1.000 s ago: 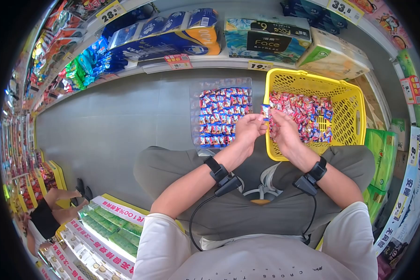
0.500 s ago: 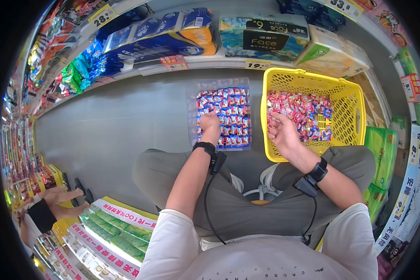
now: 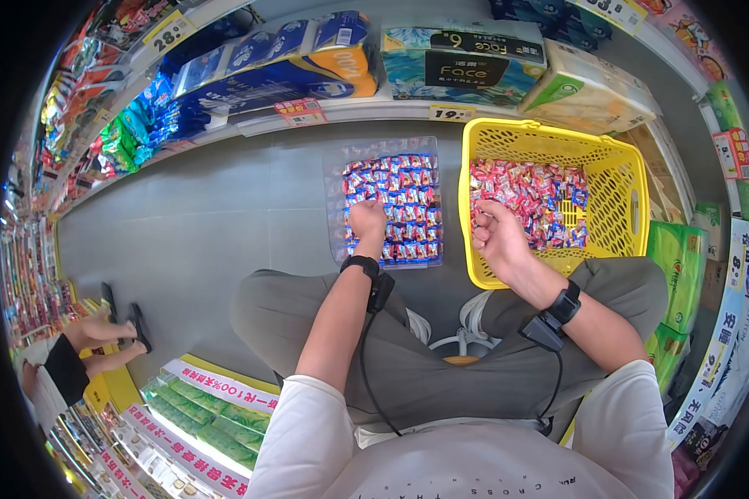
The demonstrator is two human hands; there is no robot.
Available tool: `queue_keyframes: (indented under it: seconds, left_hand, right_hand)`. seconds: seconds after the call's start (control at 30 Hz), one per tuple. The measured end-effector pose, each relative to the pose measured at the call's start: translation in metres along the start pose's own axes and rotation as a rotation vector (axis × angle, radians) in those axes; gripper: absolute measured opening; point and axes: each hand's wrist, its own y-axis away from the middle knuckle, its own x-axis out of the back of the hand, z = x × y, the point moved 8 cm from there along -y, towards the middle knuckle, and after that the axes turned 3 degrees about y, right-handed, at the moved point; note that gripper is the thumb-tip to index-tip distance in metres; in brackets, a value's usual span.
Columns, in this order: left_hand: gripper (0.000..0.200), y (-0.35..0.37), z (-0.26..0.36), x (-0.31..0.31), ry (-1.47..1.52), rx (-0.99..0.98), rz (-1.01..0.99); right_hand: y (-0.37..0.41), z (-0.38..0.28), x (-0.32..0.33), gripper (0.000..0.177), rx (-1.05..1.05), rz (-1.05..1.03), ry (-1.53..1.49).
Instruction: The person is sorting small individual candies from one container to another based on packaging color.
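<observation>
Nearest: the seated person's knees are angling outward, and each wrist is wearing a black band (image 3: 566, 302). The left hand (image 3: 368, 219) is reaching over the clear tray (image 3: 398, 146), fingers curling down at the wrapped candies (image 3: 411, 214), which are lying in rows; fingertips hidden, so cannot tell whether it is grasping one. The right hand (image 3: 499, 239) is hovering above the near-left part of the yellow basket (image 3: 465, 233), loosely curled; no piece is showing in it. Loose candies (image 3: 528, 190) are lying jumbled inside.

Technique (judgement): fingertips should be handling one piece lightly, squaring it with its row, knuckles staying off the neighbours. Keeping the right hand near the heap is probably saving reach.

Farther: tissue packs (image 3: 466, 65) are lining the shelf (image 3: 359, 111); at left, another person (image 3: 64, 366) is showing in part.
</observation>
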Motion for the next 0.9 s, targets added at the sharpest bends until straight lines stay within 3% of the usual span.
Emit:
queue_keyframes:
  seconds: [0.2,0.27,0.3,0.37,0.4,0.57,0.6,0.7,0.8,0.83,0.9]
  left_hand:
    - [0.019,0.015,0.02,0.003,0.076,-0.116,0.024]
    - [0.018,0.014,0.019,-0.012,0.422,-0.105,-0.008]
    - [0.018,0.026,0.032,-0.005,0.423,-0.11,-0.011]
    - [0.018,0.082,0.071,-0.007,0.804,0.254,-0.411]
    - [0.02,0.109,0.092,-0.002,0.855,0.343,-0.492]
    - [0.009,0.175,0.118,-0.007,0.896,0.33,-0.829]
    - [0.01,0.186,0.121,-0.011,0.9,0.332,-0.919]
    - [0.012,0.218,0.128,-0.009,0.835,0.377,-0.941]
    - [0.014,0.23,0.129,-0.006,0.808,0.366,-0.983]
    - [0.015,0.234,0.13,-0.007,0.812,0.371,-0.996]
    - [0.015,0.236,0.133,-0.005,0.789,0.377,-0.999]
  right_hand:
    - [-0.006,-0.009,0.013,0.01,0.092,0.11,0.004]
    - [-0.011,-0.014,0.029,0.01,0.148,0.24,-0.046]
    - [-0.012,-0.018,0.029,0.01,0.153,0.242,-0.049]
    - [-0.007,-0.031,0.044,0.011,0.216,0.436,-0.065]
    - [-0.017,-0.029,0.057,0.006,0.218,0.437,-0.087]
    - [-0.05,-0.025,0.098,0.01,0.104,0.496,-0.011]
    - [-0.059,-0.022,0.105,0.011,0.035,0.48,0.066]
    - [-0.068,-0.024,0.119,0.011,-0.061,0.39,0.202]
    - [-0.088,-0.01,0.111,0.013,-0.191,0.089,0.945]
    - [-0.093,-0.006,0.115,0.013,-0.192,0.099,0.946]
    - [-0.109,0.015,0.115,0.016,-0.314,0.0,1.273]
